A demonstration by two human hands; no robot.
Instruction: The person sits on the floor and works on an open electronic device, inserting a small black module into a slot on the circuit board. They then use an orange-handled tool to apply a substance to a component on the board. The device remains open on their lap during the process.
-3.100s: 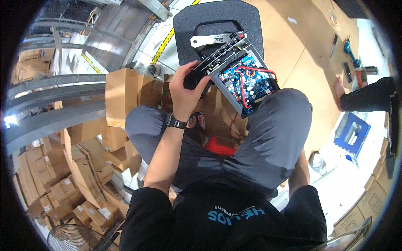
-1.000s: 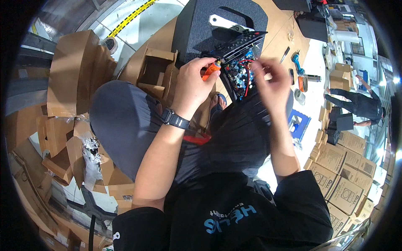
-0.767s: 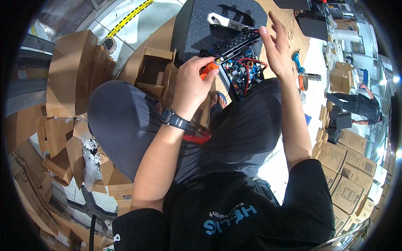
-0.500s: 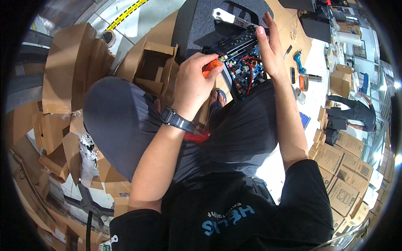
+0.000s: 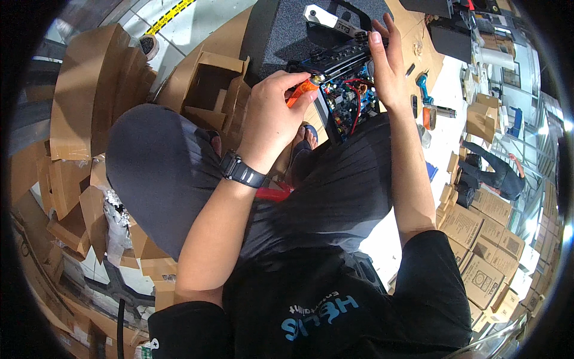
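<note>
My left hand [image 5: 272, 113] is closed around a short orange cylinder [image 5: 304, 91] with a metallic tip, which looks like a tool handle. Its tip meets the near-left end of a long black panel [image 5: 341, 58] with a row of round knobs or fittings. At the panel's right end, my right hand [image 5: 390, 75] rests with thumb and fingers stretched out. Below the panel lies a circuit board [image 5: 347, 99] packed with coloured components and red wires, set in an open casing by my knees.
Behind stands a dark carpeted cabinet [image 5: 287, 39] with a white metal plate [image 5: 326, 19] on it. An open cardboard box [image 5: 209, 90] is at left. To the right lie a blue tool [image 5: 424, 88] and stacked cartons [image 5: 487, 245]. Another person [image 5: 501, 170] bends over farther right.
The view has shifted slightly. Both hands keep nearly the same places on the panel, and the orange cylinder stays in my left hand. The person at right has changed posture.
</note>
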